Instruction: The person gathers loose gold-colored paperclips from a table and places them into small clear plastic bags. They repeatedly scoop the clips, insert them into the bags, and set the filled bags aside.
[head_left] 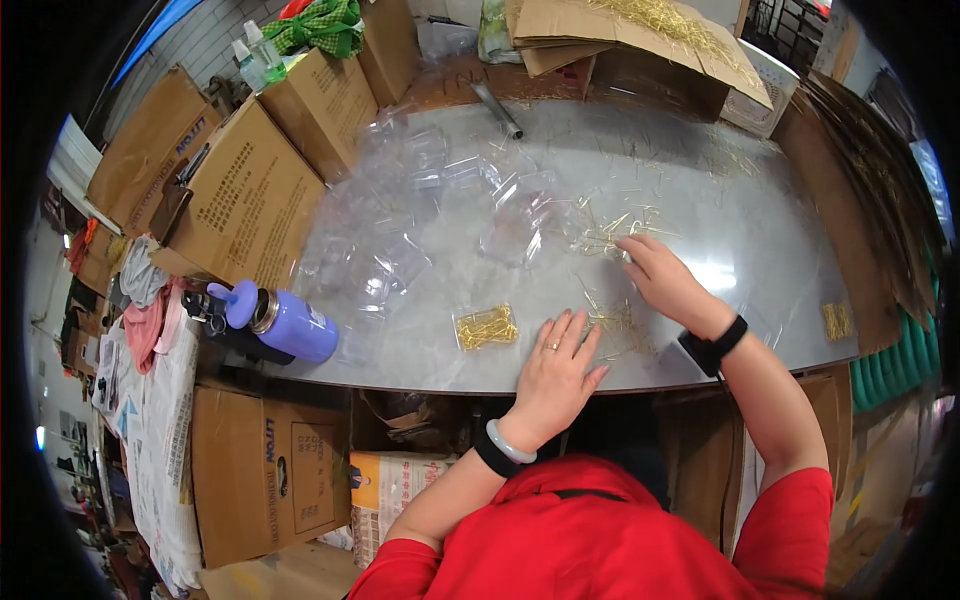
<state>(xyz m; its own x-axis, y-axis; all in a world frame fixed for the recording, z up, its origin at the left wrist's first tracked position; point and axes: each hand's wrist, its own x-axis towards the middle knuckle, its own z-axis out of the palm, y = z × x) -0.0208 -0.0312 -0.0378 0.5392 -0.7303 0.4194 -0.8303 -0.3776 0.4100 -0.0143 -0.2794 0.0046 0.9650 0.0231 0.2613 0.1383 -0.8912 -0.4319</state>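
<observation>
My left hand (560, 372) lies palm down at the near edge of the grey table (720, 215), its fingers stretched out, holding nothing. Beside its fingertips are loose, thin gold-coloured wire pieces (622, 325). To its left sits a small clear plastic box (486, 328) filled with similar gold pieces. Farther out, my right hand (665, 283) reaches into a scattered pile of thin gold wire pieces (607, 232). Its fingers and thumb are drawn together at the pile's edge; what is between them is too small to make out.
Many clear plastic boxes (395, 255) cover the table's left half. A purple bottle (305, 326), lid open, lies tilted at the left edge. Cardboard boxes (250, 190) stand beyond it. Another gold-filled pack (837, 322) is at the right edge. A dark tube (497, 110) lies at the back.
</observation>
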